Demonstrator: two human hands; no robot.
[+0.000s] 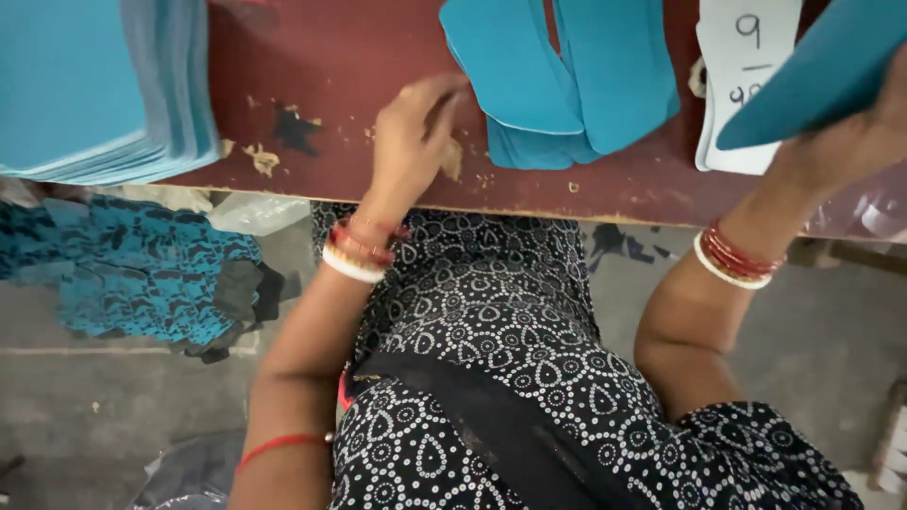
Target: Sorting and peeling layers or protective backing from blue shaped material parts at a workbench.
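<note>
Reaching up from the frame centre, the left hand (413, 132) rests on the dark red table (331, 66), its fingertips touching the lower left edge of a small pile of teal cut pieces (562, 80) lying at the upper centre. The fingers are loosely curled and grip nothing; contact is at the tips only. The right hand (855, 137), at the upper right of the frame, is closed on a single teal piece (822, 71), held tilted above the table with its point toward the lower left. Beneath that piece, a white paper tag (742, 104) lies flat near the table's front edge. A thick stack of teal sheets (94, 85) occupies the upper left. Both wrists carry red and white bangles. A heap of teal and black patterned cloth (142, 274) lies on the floor, left of centre.
</note>
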